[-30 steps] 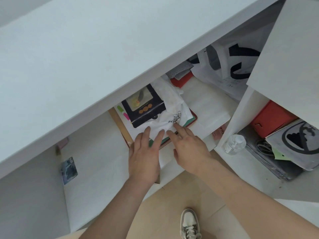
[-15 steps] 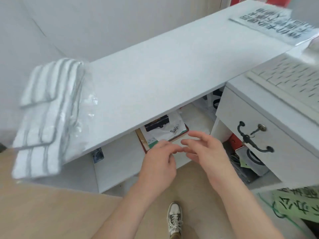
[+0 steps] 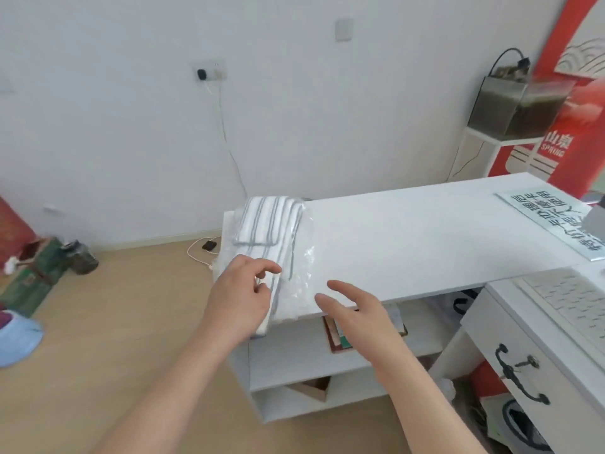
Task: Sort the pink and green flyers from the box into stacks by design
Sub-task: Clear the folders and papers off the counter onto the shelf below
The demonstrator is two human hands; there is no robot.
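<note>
The white table (image 3: pixel 409 237) runs across the middle of the frame before me. At its left end lies a clear plastic bag of striped cloths (image 3: pixel 271 231), reaching down to the near edge. At the far right end a printed sign (image 3: pixel 550 221) lies flat. On the shelf (image 3: pixel 425 334) under the top, lower centre, sits a flat stack of books (image 3: pixel 337 339). The wooden floor (image 3: pixel 131 339), at the left, carries green boxes (image 3: pixel 32 273) and a white cable (image 3: pixel 196 257).
</note>
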